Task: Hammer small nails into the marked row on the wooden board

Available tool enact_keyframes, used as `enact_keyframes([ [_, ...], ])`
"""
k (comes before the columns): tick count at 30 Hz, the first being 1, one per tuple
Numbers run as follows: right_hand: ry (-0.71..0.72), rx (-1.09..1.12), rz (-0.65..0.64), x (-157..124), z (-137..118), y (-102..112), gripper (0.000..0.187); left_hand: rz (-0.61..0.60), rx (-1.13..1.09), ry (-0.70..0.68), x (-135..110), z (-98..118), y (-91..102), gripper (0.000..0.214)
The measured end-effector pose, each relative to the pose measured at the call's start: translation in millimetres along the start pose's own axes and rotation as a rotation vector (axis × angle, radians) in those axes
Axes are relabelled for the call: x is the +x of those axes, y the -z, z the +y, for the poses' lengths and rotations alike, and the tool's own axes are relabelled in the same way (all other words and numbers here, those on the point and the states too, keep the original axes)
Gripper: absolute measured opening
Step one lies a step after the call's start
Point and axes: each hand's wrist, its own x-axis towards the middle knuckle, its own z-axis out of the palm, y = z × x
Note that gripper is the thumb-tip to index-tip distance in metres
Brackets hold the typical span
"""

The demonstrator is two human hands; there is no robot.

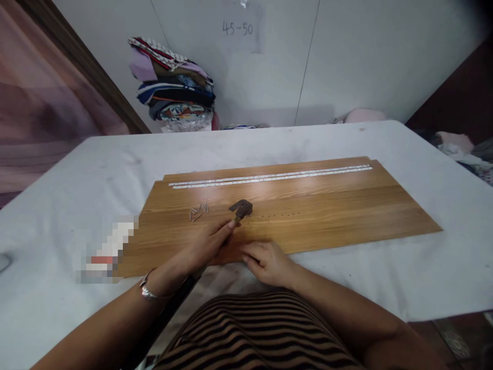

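Note:
My left hand (210, 241) is closed round the handle of a small hammer (241, 208), whose dark head rests on a long wooden board (327, 205). My right hand (265, 262) lies on the board's near edge with its fingers curled, and I cannot make out anything in them. Several small nails (199, 210) lie loose on the board just left of the hammer head. A row of tiny dark dots (277, 215) runs to the right of the hammer head. A pale metallic strip (269, 177) runs along the board's far side.
The board lies on a white table (77, 169). A pile of folded fabrics (175, 87) stands against the white wall behind, with pink cloth (364, 115) at the back right. A blurred patch (110, 252) sits by the board's left end.

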Motion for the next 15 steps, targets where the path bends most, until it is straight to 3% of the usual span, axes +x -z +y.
enact_keyframes([
  [15,-0.022,0.022,-0.017,-1.6,2.5,-2.5,0.022,-0.008,-0.021,0.031,1.0,-1.9,-0.6,0.050],
])
